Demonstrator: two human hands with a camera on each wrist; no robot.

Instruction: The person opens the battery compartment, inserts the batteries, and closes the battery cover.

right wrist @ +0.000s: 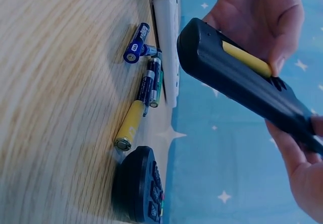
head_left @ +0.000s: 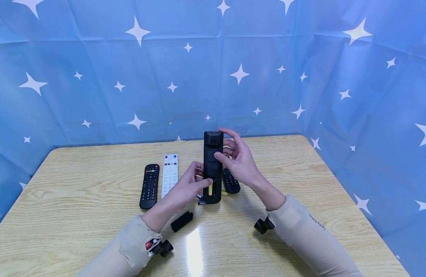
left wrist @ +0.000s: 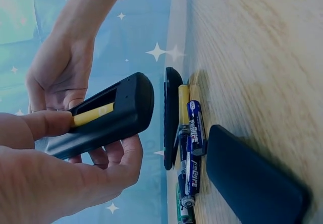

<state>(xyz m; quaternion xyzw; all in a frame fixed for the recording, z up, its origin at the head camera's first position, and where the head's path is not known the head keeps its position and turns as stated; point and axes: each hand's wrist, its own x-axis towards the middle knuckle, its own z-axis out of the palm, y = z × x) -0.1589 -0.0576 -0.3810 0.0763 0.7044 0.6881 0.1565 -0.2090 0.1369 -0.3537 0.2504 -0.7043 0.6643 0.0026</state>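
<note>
Thumb of the left hand [head_left: 187, 188] presses the upper end of a yellow battery [head_left: 210, 189] in the uncovered bay of a black remote [head_left: 212, 167], its other fingers curled round behind the case. From my station I see the right hand [head_left: 238, 163] gripping the upper half, thumb on the back, fingers bent round the far side. The remote is held above the table [head_left: 95, 238], apart from the loose batteries [left wrist: 194, 148]; the small cover [head_left: 182, 221] lies near the left wrist. My worry is that thumb: a sideways slip could let the battery spring out, and a slack right grip could let the remote twist under the push. Its long axis runs nearly straight up my head view, back toward the camera, bay end lowest; both wrist views show that end slanting tableward.
</note>
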